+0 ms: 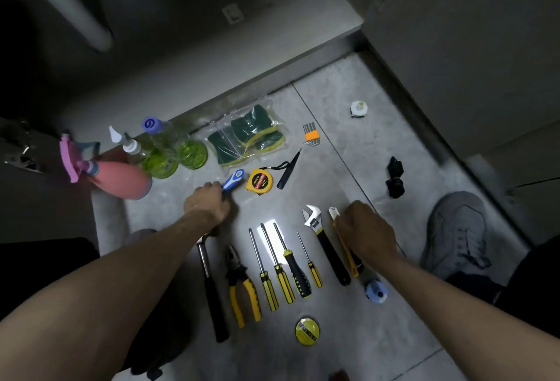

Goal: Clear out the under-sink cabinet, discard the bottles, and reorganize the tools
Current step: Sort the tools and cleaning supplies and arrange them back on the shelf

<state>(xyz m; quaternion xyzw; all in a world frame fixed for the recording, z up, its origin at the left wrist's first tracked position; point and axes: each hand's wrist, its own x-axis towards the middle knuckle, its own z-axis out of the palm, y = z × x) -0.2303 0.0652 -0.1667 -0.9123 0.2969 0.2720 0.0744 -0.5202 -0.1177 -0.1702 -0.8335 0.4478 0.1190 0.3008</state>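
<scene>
From the head view, the left grip [209, 198] curls around the near end of a blue-and-white handled tool [232, 180] on the floor [378, 144], pinching it just short of the yellow tape measure [259, 181], which lies immediately beyond and to its right. The right grip [360, 229] is closed over a yellow utility knife [344, 241], whose blade end pokes out past the knuckles; just to the left of this grip lies the adjustable wrench [321, 238], then 4 screwdrivers [285, 262], the pliers [242, 286] and a hammer [212, 286] in a neat row running toward the left forearm. The bottles [160, 150], 1 pink spray bottle [121, 179] among them, stand well to the left of the left grip, near the cabinet edge, not yet discarded. A bag of sponges [245, 138] and an orange hex key set [310, 135] sit beyond both grips, and a yellow tape roll [307, 330] lies near the person's body. The step in hand looks like lining loose tools into the row. To do it well, I would keep the knife flat and parallel to the wrench without nudging it, and bring the blue tool in low so that it does not knock the tape measure.
</scene>
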